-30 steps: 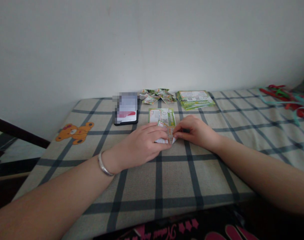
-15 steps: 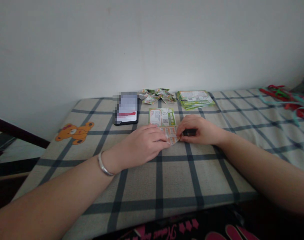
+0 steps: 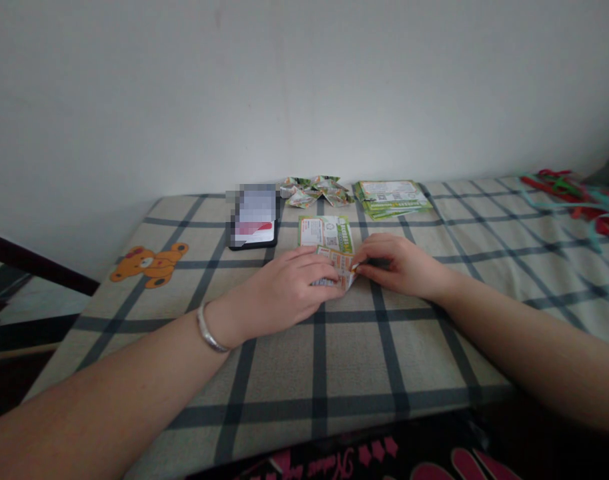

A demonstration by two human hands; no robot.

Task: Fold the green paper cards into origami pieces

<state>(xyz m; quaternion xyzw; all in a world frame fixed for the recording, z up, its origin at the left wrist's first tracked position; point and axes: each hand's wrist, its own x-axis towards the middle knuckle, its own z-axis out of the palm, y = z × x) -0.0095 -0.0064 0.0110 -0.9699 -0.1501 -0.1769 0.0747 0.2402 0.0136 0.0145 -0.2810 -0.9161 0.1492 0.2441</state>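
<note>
The left hand lies palm down over the near left part of a printed leaflet, its fingers side by side, lightly bent and resting on the paper. Its thumb is hard to make out, so I cannot tell how far the hand is open underneath. A silver bracelet circles the wrist.

The right hand is narrowed to a pinch, with the thumb and forefinger closed on the near right edge of the leaflet and the other fingers curled in. The paper there is bent up, and its far part lies flat on the checked tablecloth, in front of the two hands and partly between them.

Beyond the leaflet, near the wall, sit several small folded papers in a group. The phone lies just left of them, its screen lit and partly blurred, and a stack of leaflets lies to their right. A flat orange bear is on the left side of the cloth. Red, green and pale blue strips lie in a tangle at the far right.
</note>
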